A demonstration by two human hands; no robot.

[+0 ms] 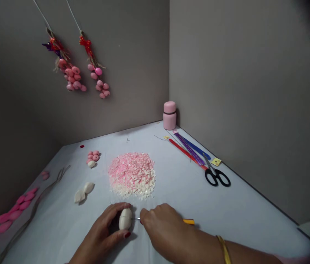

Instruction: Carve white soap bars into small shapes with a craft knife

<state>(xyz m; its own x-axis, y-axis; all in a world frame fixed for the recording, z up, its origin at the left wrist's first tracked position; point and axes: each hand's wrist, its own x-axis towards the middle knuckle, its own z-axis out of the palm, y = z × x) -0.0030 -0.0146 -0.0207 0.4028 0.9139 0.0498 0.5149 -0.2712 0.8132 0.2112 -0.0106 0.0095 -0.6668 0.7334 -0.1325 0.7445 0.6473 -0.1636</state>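
Note:
A smooth white oval piece (125,219), its material unclear, is gripped between the thumb and fingers of my left hand (104,231). A faint line runs across its face. My right hand (164,229) is closed around a tool with a thin metal shaft (136,219) and a yellow handle end (188,222), possibly a screwdriver. The shaft points left and its tip meets the right side of the white piece. Most of the handle is hidden in my fist. Just beyond my hands lies a heap of pink and white shavings (132,174).
White pieces (80,195) and small pink ones (92,157) lie left of the heap. Bright pink pieces (17,212) and twisted cord (34,209) line the left edge. Scissors (217,177), ribbons (186,146) and a pink flask (169,116) stand right. Bunches (74,77) hang on the wall.

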